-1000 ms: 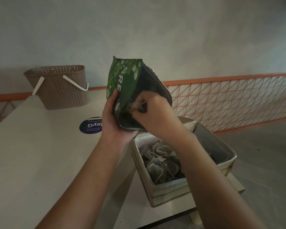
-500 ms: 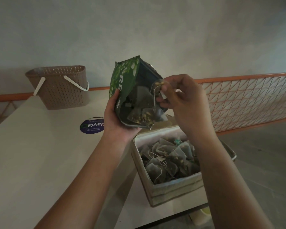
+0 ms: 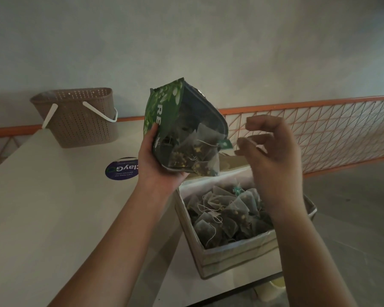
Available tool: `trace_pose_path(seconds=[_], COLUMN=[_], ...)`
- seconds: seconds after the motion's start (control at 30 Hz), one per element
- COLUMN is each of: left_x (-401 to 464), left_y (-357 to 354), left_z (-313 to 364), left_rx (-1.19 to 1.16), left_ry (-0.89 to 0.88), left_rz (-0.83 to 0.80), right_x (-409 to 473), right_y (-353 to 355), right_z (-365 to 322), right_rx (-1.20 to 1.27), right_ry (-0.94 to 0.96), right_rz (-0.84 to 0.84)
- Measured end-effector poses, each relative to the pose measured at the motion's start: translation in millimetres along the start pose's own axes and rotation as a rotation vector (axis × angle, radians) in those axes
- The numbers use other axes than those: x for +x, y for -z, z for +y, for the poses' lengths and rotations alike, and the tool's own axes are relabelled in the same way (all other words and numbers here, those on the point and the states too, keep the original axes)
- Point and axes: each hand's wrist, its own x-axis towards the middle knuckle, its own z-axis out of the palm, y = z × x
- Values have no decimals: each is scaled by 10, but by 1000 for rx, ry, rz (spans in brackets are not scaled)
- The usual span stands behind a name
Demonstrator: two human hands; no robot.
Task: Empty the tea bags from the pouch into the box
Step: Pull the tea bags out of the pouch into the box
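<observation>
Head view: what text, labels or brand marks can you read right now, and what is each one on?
"RE": large white letters on the green pouch, running down its side; the rest is hidden by the left hand.
"layG": upside-down white letters on the round blue sticker on the table; the start is hidden, and the small lines beneath are too blurred to read.
The tea bag tags in the box: too small to read.

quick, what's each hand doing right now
Left hand: grips the green pouch, mouth tipped over the box.
Right hand: fingers loosely curled, holding nothing.
</observation>
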Motion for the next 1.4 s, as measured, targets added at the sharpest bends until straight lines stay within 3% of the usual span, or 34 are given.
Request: trace_pose_path(seconds=[0.1, 0.27, 0.4, 0.6, 0.8, 0.97, 1.2, 1.4], left_x=[10, -9, -25, 6, 18, 7, 14, 24], left_y=[-5, -32, -64, -15, 9, -25, 32, 47], left_z=[-4, -59, -103, -47, 15, -21, -37, -18], left_rx=[14, 23, 16, -22, -26, -38, -11, -23], left_ry=[-17, -16, 13, 4, 9, -5, 10, -18], left_rz=[23, -34, -57, -16, -48, -44, -41, -36], right_x=[-43, -184, -296, -290, -252, -226, -226, -212], right_y=[84, -14, -200, -93, 13, -105, -207, -113], right_z=[11, 138, 255, 181, 249, 110, 288, 251], right_rx=[74, -144, -359, -172, -753, -312, -416, -94], right_ry=[26, -89, -105, -97, -187, -138, -48, -124], right_rz=[62, -118, -136, -84, -357, -208, -243, -151])
